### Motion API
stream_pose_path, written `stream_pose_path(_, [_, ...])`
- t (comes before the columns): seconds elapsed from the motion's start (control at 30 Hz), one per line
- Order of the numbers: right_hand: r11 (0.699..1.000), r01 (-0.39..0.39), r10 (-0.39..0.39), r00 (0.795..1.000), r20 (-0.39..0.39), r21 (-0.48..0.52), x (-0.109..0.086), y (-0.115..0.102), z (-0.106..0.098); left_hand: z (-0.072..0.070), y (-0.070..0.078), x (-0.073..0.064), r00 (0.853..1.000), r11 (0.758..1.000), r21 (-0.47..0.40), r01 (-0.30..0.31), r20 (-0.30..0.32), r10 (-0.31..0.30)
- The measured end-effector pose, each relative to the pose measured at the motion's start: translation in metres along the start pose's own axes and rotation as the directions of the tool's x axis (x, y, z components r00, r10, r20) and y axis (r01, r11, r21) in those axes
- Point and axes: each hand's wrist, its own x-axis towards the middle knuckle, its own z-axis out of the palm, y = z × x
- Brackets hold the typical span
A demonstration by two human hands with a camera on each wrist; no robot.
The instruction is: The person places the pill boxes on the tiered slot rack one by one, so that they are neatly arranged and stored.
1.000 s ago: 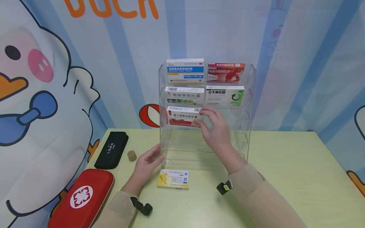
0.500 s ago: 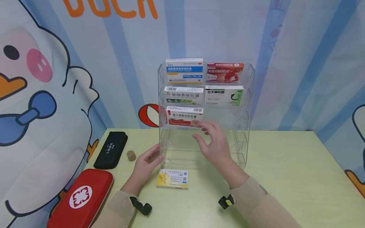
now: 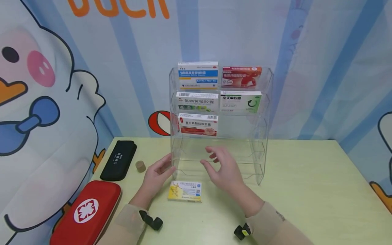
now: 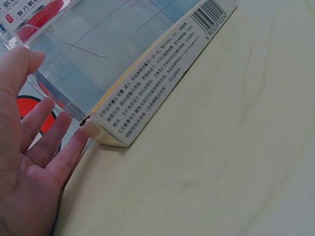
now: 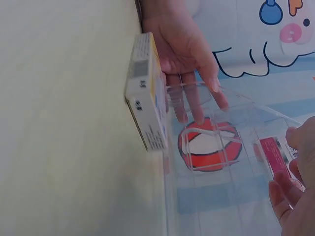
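Note:
A clear acrylic display rack (image 3: 265, 149) stands upright on the table, holding medicine boxes in its upper tiers. My left hand (image 3: 157, 175) touches the rack's lower left side, its fingers fairly straight along it and the thumb at the front edge; the left wrist view shows those fingers (image 4: 47, 137) too. My right hand (image 3: 225, 168) hovers before the lower tiers with nothing in it, fingers loosely bent and thumb apart. On the table before the rack lies a yellow-and-white medicine box (image 3: 185, 191). A red-and-white medicine box (image 3: 198, 126) sits in the third tier, left side.
Above it are a blue-and-white box (image 3: 198, 75), a red box (image 3: 242, 77), a green-and-grey box (image 3: 197, 102) and a green-and-white box (image 3: 241, 102). At left lie a black case (image 3: 118, 160), a small brown cylinder (image 3: 140, 166) and a red zip case (image 3: 87, 211). A printed curtain (image 3: 131, 68) hangs behind.
My right hand has let go of the red-and-white medicine box in the third tier and moved down in front of the lower tiers. The left hand has stayed at the rack's side.

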Motion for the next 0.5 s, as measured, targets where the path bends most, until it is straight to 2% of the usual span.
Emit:
stream_pose_path(0.13, [0.999, -0.032, 0.031, 0.998, 0.051, 0.026, -0.012, -0.006, 0.007, -0.001, 0.001, -0.001, 1.0, 1.0, 0.0, 0.008, 0.0, -0.008])
stream_pose_path(0.37, [1.0, -0.013, 0.015, 0.993, 0.117, -0.013, -0.038, -0.007, 0.02, -0.001, 0.001, -0.001, 1.0, 1.0, -0.007, 0.012, 0.003, -0.012])
stream_pose_path(0.5, [0.998, -0.063, 0.061, 0.988, 0.142, 0.011, -0.047, -0.007, 0.024, -0.001, -0.001, -0.001, 1.0, 1.0, -0.009, 0.009, 0.0, -0.009])
